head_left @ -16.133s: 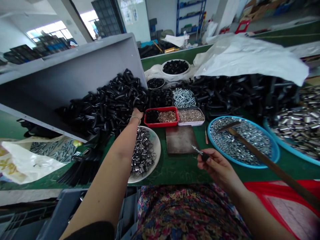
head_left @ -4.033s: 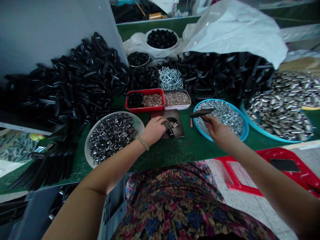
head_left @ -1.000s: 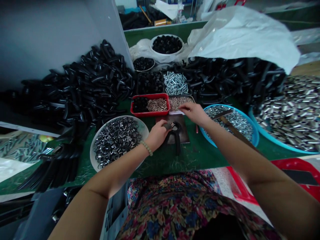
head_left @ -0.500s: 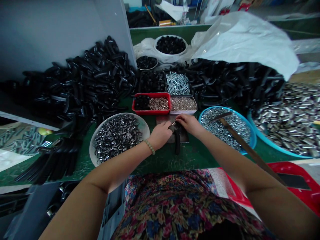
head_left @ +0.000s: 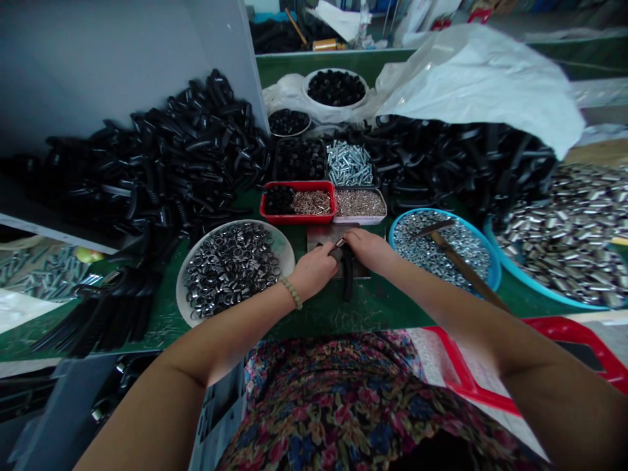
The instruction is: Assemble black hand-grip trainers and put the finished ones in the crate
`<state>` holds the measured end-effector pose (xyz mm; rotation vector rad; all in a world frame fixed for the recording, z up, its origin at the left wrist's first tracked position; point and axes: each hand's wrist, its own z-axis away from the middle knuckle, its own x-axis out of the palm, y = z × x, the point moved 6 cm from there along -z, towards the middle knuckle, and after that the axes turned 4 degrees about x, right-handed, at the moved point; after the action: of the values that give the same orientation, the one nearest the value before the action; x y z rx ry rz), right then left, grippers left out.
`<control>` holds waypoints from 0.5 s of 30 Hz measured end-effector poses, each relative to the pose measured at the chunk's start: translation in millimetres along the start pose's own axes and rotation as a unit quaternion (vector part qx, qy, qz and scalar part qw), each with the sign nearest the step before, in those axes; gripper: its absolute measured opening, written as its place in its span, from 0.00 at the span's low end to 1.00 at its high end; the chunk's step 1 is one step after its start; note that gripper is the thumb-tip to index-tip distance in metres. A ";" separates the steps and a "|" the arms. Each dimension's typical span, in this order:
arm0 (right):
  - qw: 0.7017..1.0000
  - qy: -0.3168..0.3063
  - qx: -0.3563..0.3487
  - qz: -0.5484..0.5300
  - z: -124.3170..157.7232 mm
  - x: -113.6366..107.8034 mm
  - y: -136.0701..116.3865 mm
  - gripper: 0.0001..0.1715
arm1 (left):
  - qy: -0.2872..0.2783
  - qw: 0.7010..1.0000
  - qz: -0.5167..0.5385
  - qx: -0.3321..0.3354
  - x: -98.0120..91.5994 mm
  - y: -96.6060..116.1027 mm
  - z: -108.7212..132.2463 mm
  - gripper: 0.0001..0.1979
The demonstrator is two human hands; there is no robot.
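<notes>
At the left, black handles [head_left: 161, 147] are heaped by a grey crate [head_left: 186, 39], and metal rings [head_left: 230, 261] are gathered in a pale bowl [head_left: 182, 284]. Just beside the bowl, a black curved-handle part [head_left: 348, 282] is grasped in the grip of the left hand [head_left: 316, 269], over a steel plate [head_left: 320, 233] on the green tabletop [head_left: 353, 320]. Between the hands, a small shiny metal cylinder [head_left: 339, 243] is shown. Its far end is met by the bent fingers of the right hand [head_left: 367, 250]; whether anything is pinched there cannot be told. The part is best steadied by the left grip, while fine alignment at the cylinder is made lightly by the right fingertips, without forcing. Farther right, a hammer [head_left: 454, 258] is laid across a blue basin [head_left: 495, 278]; its handle is best left unbumped by the forearm.
</notes>
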<state>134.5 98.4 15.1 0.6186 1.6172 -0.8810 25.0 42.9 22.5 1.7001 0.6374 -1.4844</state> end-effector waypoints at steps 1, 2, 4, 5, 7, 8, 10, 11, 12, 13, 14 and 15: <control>1.000 -0.004 0.006 -0.028 1.5 -3.0 2.4 0.16 | 0.001 1.000 -0.001 -0.002 -0.7 -0.1 0.4 0.12; 0.998 -0.008 0.022 -0.063 5.1 -7.6 8.8 0.17 | 0.002 1.000 -0.001 -0.004 -1.6 -0.3 1.0 0.12; 0.989 0.007 0.087 -0.119 22.7 -22.7 34.6 0.20 | 0.003 1.000 -0.003 -0.004 -3.1 -1.1 3.1 0.12; 0.984 0.025 0.129 -0.117 37.9 -32.5 52.7 0.21 | 0.004 1.000 -0.003 -0.003 -3.6 -1.6 4.4 0.13; 0.971 0.087 0.222 -0.028 80.0 -55.5 92.6 0.23 | 0.005 1.000 -0.001 0.001 -3.2 -2.7 7.0 0.14; 0.963 0.082 0.253 0.051 102.7 -62.3 109.5 0.25 | 0.005 1.000 0.001 0.003 -2.5 -3.2 8.0 0.15; 0.934 0.037 0.323 0.150 146.2 -66.1 138.8 0.26 | 0.006 1.000 0.006 0.004 -0.6 -4.3 9.3 0.16; 0.928 0.013 0.332 0.170 162.1 -64.3 146.2 0.25 | 0.006 1.000 0.008 0.003 0.2 -4.7 9.5 0.16; 0.924 -0.004 0.337 0.180 173.6 -61.8 149.3 0.23 | 0.005 1.000 0.009 0.002 1.0 -5.1 9.4 0.17; 0.924 -0.012 0.335 0.182 179.7 -59.3 147.4 0.22 | 0.003 1.000 0.011 0.000 1.5 -5.2 9.2 0.17; 0.926 -0.007 0.331 0.181 180.8 -58.2 141.2 0.23 | 0.001 1.000 0.012 0.000 1.8 -5.0 8.8 0.17; 0.928 0.007 0.329 0.174 177.8 -58.7 131.5 0.24 | -0.003 1.000 0.014 0.000 2.0 -4.6 8.4 0.17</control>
<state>353.7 34.1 28.7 1.3366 1.1451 -1.1463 16.8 38.5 19.4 1.6975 0.6079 -1.4680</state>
